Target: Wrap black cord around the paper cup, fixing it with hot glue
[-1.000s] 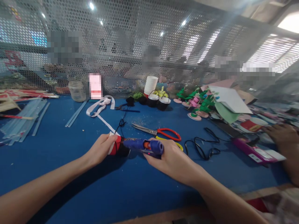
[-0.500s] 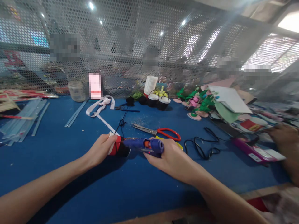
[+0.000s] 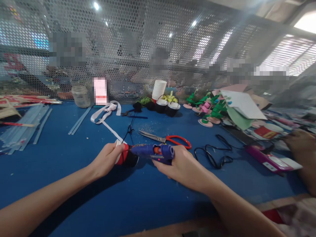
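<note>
My left hand (image 3: 105,159) is closed around a small paper cup (image 3: 130,160) with red and black bands, lying tilted on its side. A black cord (image 3: 128,130) is looped over the cup, and a white ribbon (image 3: 111,129) runs up to it from the back. My right hand (image 3: 185,168) grips a blue hot glue gun (image 3: 145,150) with a small red light lit. Its nozzle points left and meets the cup's red band; whether glue is coming out cannot be seen. Just behind the glue gun lie red-handled scissors (image 3: 178,141), partly covered.
Pliers (image 3: 135,116), black cups with wire handles (image 3: 172,109) and stacked white cups (image 3: 159,88) stand towards the back. Glue sticks (image 3: 23,126) lie left, near a jar (image 3: 81,96). Green craft pieces (image 3: 218,108), a black cable (image 3: 214,154), a purple device (image 3: 268,159) and another person's hand (image 3: 300,144) are right.
My right hand and the glue gun have shifted very slightly right, now covering the yellow part seen below the scissors' handle. The cup stays nearly in place in my left hand.
</note>
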A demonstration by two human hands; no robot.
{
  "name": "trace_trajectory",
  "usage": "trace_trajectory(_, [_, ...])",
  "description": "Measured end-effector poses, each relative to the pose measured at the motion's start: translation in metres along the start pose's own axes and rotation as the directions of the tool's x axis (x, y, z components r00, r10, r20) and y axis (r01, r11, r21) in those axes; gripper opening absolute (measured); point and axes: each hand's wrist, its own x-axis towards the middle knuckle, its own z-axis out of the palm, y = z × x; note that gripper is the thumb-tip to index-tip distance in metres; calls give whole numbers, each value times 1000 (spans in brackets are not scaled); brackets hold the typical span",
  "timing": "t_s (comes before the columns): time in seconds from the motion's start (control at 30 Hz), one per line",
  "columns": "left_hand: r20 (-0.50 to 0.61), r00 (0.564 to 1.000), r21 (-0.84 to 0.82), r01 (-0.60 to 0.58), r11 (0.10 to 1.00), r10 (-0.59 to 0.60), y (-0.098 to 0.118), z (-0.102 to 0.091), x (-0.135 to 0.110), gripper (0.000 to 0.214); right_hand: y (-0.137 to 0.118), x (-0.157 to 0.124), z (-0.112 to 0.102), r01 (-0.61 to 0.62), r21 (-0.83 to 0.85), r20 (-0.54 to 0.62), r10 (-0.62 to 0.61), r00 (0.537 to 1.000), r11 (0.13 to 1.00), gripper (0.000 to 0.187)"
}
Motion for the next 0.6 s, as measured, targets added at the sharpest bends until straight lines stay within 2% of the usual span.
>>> trace_trajectory(0.2, [25, 999, 2, -30, 1000, 30, -3, -1, 0, 32, 3, 0, -2, -52, 44, 59, 49, 997, 998, 12])
trace_trajectory(0.6, [16, 999, 26, -31, 999, 31, -2, -1, 0, 33, 6, 2, -3, -102, 117, 70, 94, 993, 988, 14])
